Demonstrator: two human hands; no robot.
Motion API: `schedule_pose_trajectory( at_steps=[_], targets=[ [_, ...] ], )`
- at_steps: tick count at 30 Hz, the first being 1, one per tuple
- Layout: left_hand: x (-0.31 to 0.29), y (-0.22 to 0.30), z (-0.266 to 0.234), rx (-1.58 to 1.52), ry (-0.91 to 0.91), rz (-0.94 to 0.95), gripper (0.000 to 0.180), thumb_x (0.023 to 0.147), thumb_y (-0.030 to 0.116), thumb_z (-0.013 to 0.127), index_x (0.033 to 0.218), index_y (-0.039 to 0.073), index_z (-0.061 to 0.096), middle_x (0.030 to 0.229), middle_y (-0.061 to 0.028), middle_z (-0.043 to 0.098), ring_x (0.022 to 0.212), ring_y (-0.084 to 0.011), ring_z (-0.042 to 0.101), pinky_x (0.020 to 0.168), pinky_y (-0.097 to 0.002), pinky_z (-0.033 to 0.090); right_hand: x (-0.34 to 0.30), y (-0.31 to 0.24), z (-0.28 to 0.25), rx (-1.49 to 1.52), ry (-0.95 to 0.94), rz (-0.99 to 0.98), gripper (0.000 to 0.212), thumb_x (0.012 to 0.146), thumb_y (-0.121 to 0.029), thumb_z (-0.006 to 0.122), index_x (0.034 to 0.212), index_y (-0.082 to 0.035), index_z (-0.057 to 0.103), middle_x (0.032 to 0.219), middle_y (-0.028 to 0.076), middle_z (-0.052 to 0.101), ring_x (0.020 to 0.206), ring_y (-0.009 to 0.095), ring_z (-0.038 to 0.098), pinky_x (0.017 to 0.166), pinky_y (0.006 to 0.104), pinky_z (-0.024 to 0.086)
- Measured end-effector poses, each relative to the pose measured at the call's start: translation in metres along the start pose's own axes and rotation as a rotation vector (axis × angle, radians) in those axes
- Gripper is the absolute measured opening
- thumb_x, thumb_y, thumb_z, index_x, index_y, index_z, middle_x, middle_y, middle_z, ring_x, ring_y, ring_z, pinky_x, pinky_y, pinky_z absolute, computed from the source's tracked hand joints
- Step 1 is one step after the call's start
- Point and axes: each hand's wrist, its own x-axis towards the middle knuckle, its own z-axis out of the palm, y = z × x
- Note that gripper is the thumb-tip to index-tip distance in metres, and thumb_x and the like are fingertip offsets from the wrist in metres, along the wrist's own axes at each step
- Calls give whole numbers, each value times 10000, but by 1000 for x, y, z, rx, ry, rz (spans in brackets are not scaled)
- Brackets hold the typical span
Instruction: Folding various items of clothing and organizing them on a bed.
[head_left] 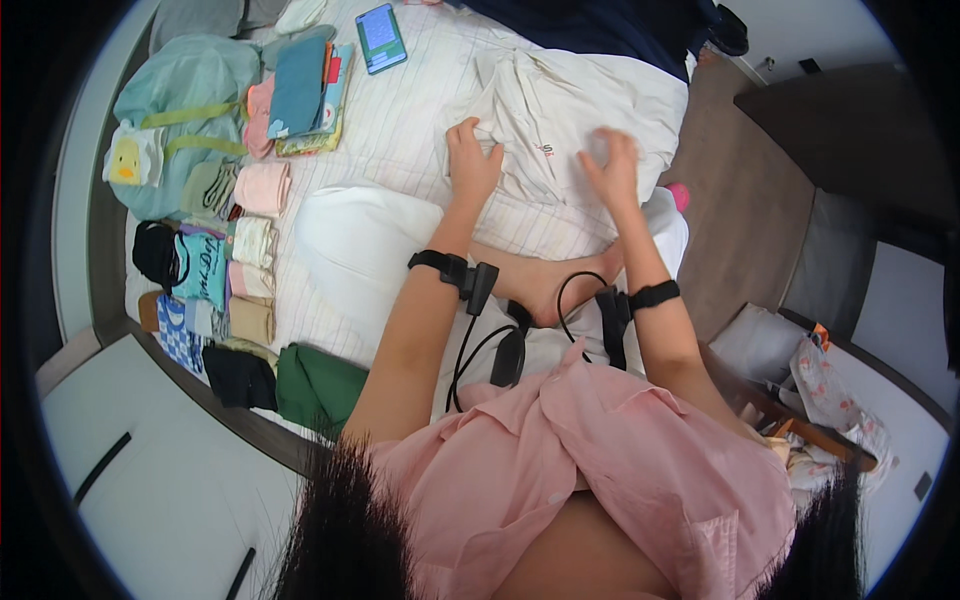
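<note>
A cream-white cloth garment (590,100) with a small dark and red print lies rumpled on the bed in front of me; its exact kind is hard to tell. At its left edge is my left hand (474,165), fingers apart, with no cloth pinched between them. My right hand (613,170) is over the garment's near right part, right of the print. Its fingers are spread and slightly blurred, and nothing shows in them. Whether either hand presses on the cloth I cannot tell.
Folded clothes (255,245) stand in rows along the bed's left side, near a green folded cloth (318,385). Farther off are a stack of folded cloths (300,88), a phone (381,38) and a dark navy cloth (600,25). Straps and cables (470,280) circle my forearms.
</note>
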Motion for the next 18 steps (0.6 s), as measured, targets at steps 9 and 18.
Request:
schedule_pose_trajectory(
  at_steps=[9, 18],
  targets=[
    [-21, 65, -18, -293, -458, -157, 364, 729, 24, 614, 1068, 4, 484, 932, -104, 555, 865, -176, 529, 731, -319, 427, 58, 17, -42, 160, 9, 311, 335, 774, -281, 597, 919, 21, 598, 763, 215, 618, 703, 306, 616, 626, 378, 463],
    [-90, 36, -48, -1046, -186, -505, 336, 843, 103, 508, 1157, -2, 450, 1141, -104, 499, 1058, -186, 459, 906, -304, 375, -1, -195, -63, 827, -806, -245, 145, 777, -177, 573, 802, -36, 598, 769, 106, 629, 669, 236, 593, 630, 343, 464]
  ],
)
